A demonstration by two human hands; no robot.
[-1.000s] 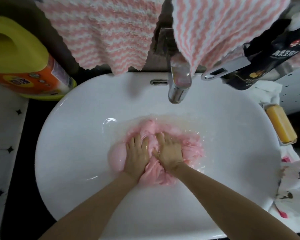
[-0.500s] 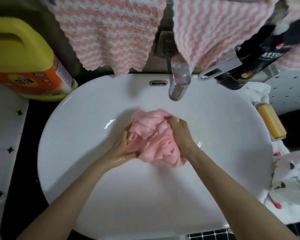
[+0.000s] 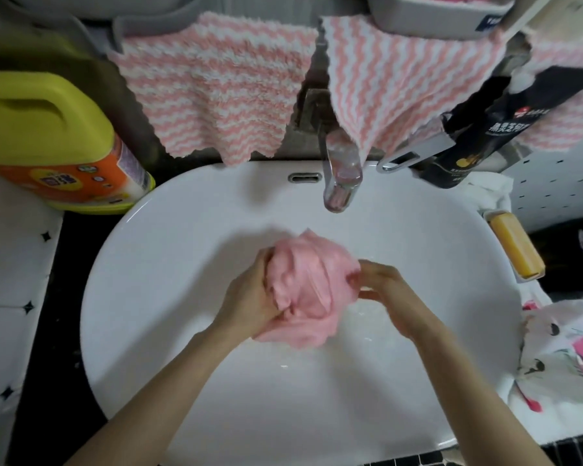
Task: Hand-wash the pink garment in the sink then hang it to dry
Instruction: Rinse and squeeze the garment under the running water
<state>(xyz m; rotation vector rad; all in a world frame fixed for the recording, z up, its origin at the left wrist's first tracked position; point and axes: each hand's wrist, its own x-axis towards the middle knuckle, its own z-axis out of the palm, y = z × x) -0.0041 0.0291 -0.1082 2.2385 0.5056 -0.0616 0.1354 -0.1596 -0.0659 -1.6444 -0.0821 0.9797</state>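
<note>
Scrub step, probably. Gripping balled pink garment (image 3: 307,280) with left hand (image 3: 249,299), pinching its edge with right hand (image 3: 382,284). Next: rub folds firmly.

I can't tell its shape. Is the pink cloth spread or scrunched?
Scrunched: the pink garment is a wad gripped by the left hand and right hand.

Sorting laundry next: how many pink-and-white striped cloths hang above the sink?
3: left cloth beside the tap, middle cloth above it, right cloth at the edge, partly behind the black bottle; others may be hidden.
</note>
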